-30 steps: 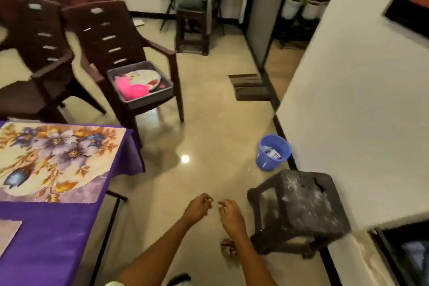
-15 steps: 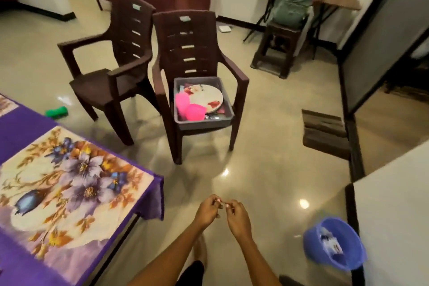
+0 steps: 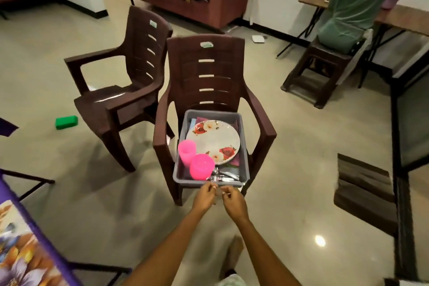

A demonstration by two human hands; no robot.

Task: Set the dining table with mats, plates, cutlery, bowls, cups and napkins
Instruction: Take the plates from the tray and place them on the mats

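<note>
A grey tub (image 3: 246,146) sits on the seat of a brown plastic chair (image 3: 206,72). In it lie a white floral plate (image 3: 212,139), a pink cup (image 3: 186,152), a pink bowl (image 3: 201,169), metal cutlery (image 3: 224,177) and a purple napkin (image 3: 235,162) under the plate. My left hand (image 3: 205,196) and my right hand (image 3: 233,199) are close together just in front of the tub's near rim, fingers curled with the tips pinched. I see nothing gripped in either. The floral mat (image 3: 16,260) lies on the purple-clothed table (image 3: 34,234) at the lower left.
A second brown chair (image 3: 130,76) stands left of the first. A green block (image 3: 66,122) lies on the floor. A person in green sits on a stool (image 3: 320,72) at the far right. A sofa (image 3: 220,7) is behind, a doormat (image 3: 364,190) on the right.
The view has swung left and closer to the chair with the tub. My hands, still held together, now reach the tub's front edge. The blue bucket has left the view.
</note>
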